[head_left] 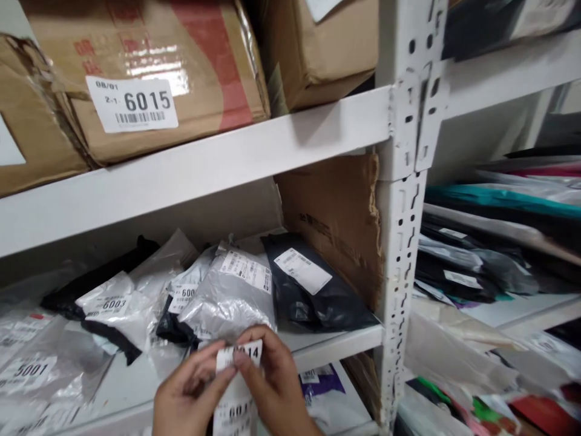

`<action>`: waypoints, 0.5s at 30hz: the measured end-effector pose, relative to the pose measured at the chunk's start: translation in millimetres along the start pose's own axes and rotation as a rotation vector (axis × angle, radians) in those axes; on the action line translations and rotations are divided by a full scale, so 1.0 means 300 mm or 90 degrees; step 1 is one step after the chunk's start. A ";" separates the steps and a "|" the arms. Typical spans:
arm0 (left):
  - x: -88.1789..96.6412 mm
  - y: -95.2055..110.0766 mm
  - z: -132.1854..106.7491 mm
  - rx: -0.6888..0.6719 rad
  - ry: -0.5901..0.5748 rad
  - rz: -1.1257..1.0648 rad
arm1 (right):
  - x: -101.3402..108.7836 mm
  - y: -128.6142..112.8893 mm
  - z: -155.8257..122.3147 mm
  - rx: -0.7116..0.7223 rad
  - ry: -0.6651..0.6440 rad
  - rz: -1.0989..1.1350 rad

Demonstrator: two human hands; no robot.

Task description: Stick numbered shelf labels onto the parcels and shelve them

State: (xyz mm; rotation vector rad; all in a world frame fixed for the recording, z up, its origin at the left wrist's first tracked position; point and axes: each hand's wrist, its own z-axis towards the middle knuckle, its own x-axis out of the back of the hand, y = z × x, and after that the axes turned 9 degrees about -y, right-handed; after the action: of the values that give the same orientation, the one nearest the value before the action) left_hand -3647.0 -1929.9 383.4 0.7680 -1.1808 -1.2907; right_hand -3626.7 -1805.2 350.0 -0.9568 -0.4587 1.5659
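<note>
My left hand (188, 390) and my right hand (275, 384) are low in the picture, in front of a white shelf. Both pinch a small white number label (245, 353) between thumb and fingers. Below it hangs a strip of more white labels (233, 415). Just behind the label lies a grey plastic parcel bag (231, 297) with a printed shipping label, and the hands are nearest to this bag. A black parcel bag (313, 290) lies to its right.
Several grey, white and black parcel bags (113, 309) with number tags lie on the white metal shelf (336, 342). Cardboard boxes (149, 66) sit on the shelf above, one tagged 6015. A white upright post (402, 242) divides off more stacked bags (490, 254) at right.
</note>
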 end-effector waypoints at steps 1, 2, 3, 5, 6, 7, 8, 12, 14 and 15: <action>0.001 0.010 0.012 0.016 -0.026 -0.055 | 0.013 -0.015 0.009 -0.022 -0.018 0.026; 0.002 0.018 0.023 0.028 -0.058 -0.110 | 0.022 -0.027 0.019 -0.045 -0.020 0.057; 0.001 0.024 0.031 0.039 -0.087 -0.160 | 0.028 -0.035 0.028 -0.065 -0.012 0.085; -0.002 0.032 0.041 0.062 -0.104 -0.236 | 0.030 -0.046 0.042 -0.088 -0.004 0.120; -0.004 0.034 0.044 0.073 -0.094 -0.259 | 0.028 -0.050 0.046 -0.094 -0.005 0.126; -0.006 0.036 0.046 0.081 -0.076 -0.271 | 0.026 -0.054 0.048 -0.099 -0.009 0.127; -0.007 0.037 0.047 0.084 -0.059 -0.273 | 0.024 -0.058 0.050 -0.103 -0.015 0.126; -0.005 0.036 0.055 0.046 -0.036 -0.251 | 0.021 -0.067 0.049 -0.109 -0.030 0.119; -0.003 0.029 0.060 0.021 -0.037 -0.246 | 0.022 -0.064 0.047 -0.106 -0.036 0.113; -0.002 0.024 0.063 0.012 -0.042 -0.241 | 0.024 -0.060 0.046 -0.103 -0.039 0.108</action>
State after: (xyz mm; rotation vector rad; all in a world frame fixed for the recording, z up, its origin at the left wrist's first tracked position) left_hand -3662.6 -1924.8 395.3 1.0032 -1.1337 -1.6275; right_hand -3626.1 -1791.2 369.3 -1.0967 -0.5651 1.7344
